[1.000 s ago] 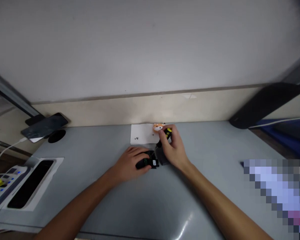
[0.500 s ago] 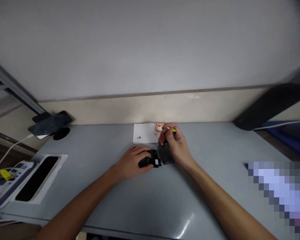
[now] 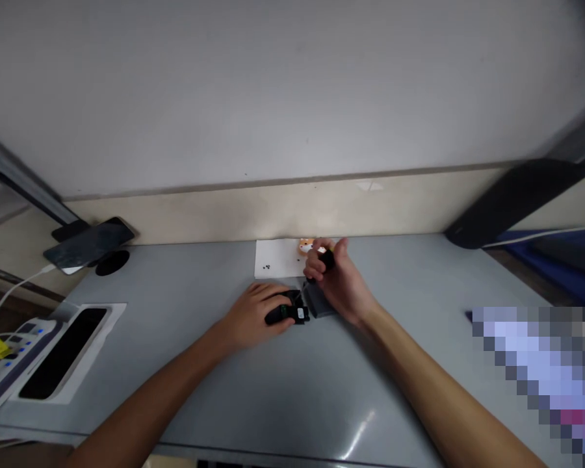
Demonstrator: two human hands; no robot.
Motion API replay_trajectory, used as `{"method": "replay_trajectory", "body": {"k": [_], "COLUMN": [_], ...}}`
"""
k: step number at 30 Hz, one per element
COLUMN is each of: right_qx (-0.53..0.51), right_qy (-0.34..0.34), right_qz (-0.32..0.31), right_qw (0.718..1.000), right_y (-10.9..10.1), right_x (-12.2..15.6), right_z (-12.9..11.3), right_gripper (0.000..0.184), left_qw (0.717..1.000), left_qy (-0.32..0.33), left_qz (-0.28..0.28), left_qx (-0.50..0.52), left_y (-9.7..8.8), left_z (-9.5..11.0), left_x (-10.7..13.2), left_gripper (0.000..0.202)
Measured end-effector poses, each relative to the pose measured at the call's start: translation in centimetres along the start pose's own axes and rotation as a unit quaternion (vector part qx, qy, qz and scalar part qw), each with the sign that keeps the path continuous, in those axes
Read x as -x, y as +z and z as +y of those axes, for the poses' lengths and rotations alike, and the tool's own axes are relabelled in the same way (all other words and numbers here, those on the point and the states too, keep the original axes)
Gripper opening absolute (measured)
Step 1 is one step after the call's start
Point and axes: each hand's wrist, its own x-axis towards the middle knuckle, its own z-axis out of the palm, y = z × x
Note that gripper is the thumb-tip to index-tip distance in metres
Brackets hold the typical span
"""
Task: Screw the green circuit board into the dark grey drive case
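Observation:
My left hand (image 3: 254,317) is closed around a small black device (image 3: 300,314) resting on the grey table. The device shows a white label and a bit of green; its exact kind is unclear. In my right hand (image 3: 346,289) is a screwdriver (image 3: 327,259) with a black and yellow handle, its thin shaft slanting down to the device. The thumb points up beside the handle. Partly under my right hand lies a dark grey flat piece (image 3: 318,303). Behind the hands, several tiny dark pieces, seemingly screws (image 3: 266,267), lie on a white sheet (image 3: 279,252).
An orange and white animal-shaped item (image 3: 305,246) sits on the sheet. At left are a phone on a stand (image 3: 90,246), a dark phone-like slab (image 3: 63,354) and a power strip (image 3: 22,354). A black cylinder (image 3: 511,205) leans at the back right.
My right hand has turned on the screwdriver, its thumb lifting and its palm opening toward me. My left hand keeps its hold on the device. The view has shifted slightly.

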Motion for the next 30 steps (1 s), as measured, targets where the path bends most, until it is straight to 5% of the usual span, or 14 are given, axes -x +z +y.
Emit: {"method": "replay_trajectory", "body": {"k": [6,14,20,30], "right_qx": [-0.015,0.035,-0.035,-0.028], "right_qy": [0.018,-0.02,-0.013,-0.008], "right_qz": [0.006,0.05,0.004,0.043], "right_qw": [1.0,0.998,0.999,0.999], "right_y": [1.2,0.5,0.0,-0.6], "right_x": [0.5,0.2,0.0,0.0], "right_z": [-0.4,0.2,0.1,0.0], "right_gripper": [0.018,0.033,0.023,0.023], "left_qw": [1.0,1.0,1.0,1.0], "left_qy": [-0.002,0.003,0.003,0.001], "left_qz": [-0.002,-0.004,0.003,0.001], "left_qx": [-0.004,0.0,0.0,0.008], "left_y": [0.2,0.0,0.1,0.0], "left_z": [-0.2,-0.1,-0.1,0.0], "left_x": [0.1,0.0,-0.1,0.0], "left_gripper": [0.026,0.025,0.022,0.024]}}
